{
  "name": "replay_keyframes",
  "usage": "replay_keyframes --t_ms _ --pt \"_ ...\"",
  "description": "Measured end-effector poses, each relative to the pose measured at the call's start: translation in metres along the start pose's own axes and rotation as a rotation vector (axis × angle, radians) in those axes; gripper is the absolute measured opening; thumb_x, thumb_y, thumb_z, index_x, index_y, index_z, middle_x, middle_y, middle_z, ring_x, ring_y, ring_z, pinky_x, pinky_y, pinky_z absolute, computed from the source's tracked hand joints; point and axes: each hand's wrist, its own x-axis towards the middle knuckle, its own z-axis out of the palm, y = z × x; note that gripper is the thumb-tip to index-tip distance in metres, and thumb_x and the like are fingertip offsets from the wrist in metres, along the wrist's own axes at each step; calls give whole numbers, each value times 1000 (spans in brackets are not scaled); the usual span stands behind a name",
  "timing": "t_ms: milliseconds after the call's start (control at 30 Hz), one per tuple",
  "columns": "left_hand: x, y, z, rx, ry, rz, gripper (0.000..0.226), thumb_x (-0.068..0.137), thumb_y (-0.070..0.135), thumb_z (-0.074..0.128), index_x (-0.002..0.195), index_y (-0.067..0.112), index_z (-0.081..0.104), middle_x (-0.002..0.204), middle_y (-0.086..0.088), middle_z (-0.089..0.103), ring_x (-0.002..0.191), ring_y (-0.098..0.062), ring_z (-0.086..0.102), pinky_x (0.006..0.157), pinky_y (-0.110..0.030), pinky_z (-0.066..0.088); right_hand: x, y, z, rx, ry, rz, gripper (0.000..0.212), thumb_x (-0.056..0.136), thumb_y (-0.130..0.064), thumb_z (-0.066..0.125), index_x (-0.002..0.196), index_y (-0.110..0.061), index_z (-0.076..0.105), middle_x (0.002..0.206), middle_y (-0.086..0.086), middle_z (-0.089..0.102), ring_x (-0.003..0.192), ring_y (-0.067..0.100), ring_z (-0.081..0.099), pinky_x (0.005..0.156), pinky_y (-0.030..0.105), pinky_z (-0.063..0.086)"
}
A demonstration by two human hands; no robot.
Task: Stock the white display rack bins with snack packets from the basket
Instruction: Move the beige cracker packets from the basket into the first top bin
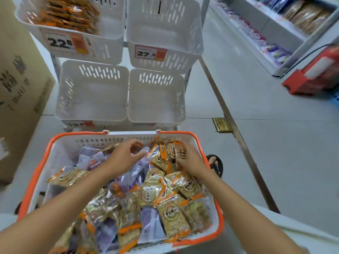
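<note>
A white basket with an orange rim [218, 213] sits in front of me, full of orange-trimmed snack packets [152, 195] and purple packets [95, 162]. My right hand [192, 162] grips a bunch of several orange-trimmed packets [170, 153] at the basket's far right. My left hand [124, 156] hovers over the purple packets with fingers loosely curled, holding nothing. Beyond the basket stands the white display rack: its two lower bins [91, 92] [156, 96] are bare, the upper right bin [165, 28] too, and the upper left bin [110, 44] holds orange packets [69, 13].
A large cardboard box [20, 85] stands to the left of the rack. A red cart [315, 70] and store shelves with goods [271, 33] are at the right. A metal floor strip [236, 136] runs diagonally. A sandalled foot [215, 163] shows beside the basket.
</note>
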Motion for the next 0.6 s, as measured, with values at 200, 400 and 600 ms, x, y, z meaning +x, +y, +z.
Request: replay_keyframes --t_ms 200,400,600 --pt "9 34 24 -138 -46 -108 31 97 29 61 122 11 60 110 2 63 102 -13 60 88 -26 48 -8 -19 -10 181 112 -7 74 82 -8 70 144 -30 37 124 -2 57 105 22 63 80 44 59" --pt "16 47 34 -446 -126 -356 60 97 49 53 142 10 45 131 -1 52 121 -22 55 99 -38 51 -3 -48 -19 234 144 -90 50 88 -13 66 136 -20 53 129 -2 59 114 12 58 97 27 49" --pt "12 36 34 -354 -81 -272 39 100 38 53 129 12 56 124 -3 59 119 -21 57 107 -43 46 -7 -23 2 33 -67 41 86 82 -14 73 154 -21 27 153 6 40 136 25 44 107 44 45"
